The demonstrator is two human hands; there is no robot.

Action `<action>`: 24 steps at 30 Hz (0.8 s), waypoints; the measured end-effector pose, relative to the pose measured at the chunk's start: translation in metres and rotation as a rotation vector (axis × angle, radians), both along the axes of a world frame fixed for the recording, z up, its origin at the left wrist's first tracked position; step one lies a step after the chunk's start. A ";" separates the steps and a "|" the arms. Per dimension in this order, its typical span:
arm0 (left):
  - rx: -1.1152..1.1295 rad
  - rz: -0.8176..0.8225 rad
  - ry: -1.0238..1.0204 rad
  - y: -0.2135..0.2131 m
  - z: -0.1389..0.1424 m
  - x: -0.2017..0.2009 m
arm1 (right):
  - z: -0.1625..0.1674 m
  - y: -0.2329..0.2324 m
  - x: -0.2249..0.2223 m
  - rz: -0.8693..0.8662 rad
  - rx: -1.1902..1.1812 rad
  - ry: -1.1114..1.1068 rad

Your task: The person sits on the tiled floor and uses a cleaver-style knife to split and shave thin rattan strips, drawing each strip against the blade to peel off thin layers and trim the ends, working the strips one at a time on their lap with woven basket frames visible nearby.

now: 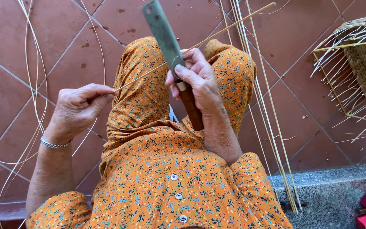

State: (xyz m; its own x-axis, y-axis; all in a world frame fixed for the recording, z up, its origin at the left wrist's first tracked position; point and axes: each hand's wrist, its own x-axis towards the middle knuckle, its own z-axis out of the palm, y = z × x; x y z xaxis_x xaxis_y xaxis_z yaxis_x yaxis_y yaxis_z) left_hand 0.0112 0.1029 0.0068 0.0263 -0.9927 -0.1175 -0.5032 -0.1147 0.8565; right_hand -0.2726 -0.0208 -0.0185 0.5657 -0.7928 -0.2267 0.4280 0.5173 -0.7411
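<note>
Soft, even daylight is filling the whole picture. Nothing is looking dark, and nothing is glaring. Shadows are staying faint; a soft one is lying under the right hand (200, 85) on the orange dress (162, 169). The hands, the knife (166, 38) and the dress are showing up sharp. The floor (64, 51) tiles are showing clear marks. Lines near the edges are bending a little, like through a wide lens. The basket (365, 59) at the edge is looking bright.

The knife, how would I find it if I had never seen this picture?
Look at the orange flowered dress in the middle, then at the right hand raised above the knees. That hand grips the knife: brown wooden handle, broad grey blade pointing up, unlike the thin pale strips around it.
</note>
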 end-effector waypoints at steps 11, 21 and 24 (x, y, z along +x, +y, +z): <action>0.114 0.137 0.081 0.035 -0.007 0.035 | 0.006 -0.006 -0.021 -0.069 -0.020 0.002; 0.193 0.188 0.218 0.053 -0.015 0.073 | 0.004 -0.018 -0.040 -0.148 -0.053 -0.031; 0.215 0.228 0.322 0.054 -0.016 0.080 | 0.003 -0.022 -0.042 -0.176 -0.082 -0.030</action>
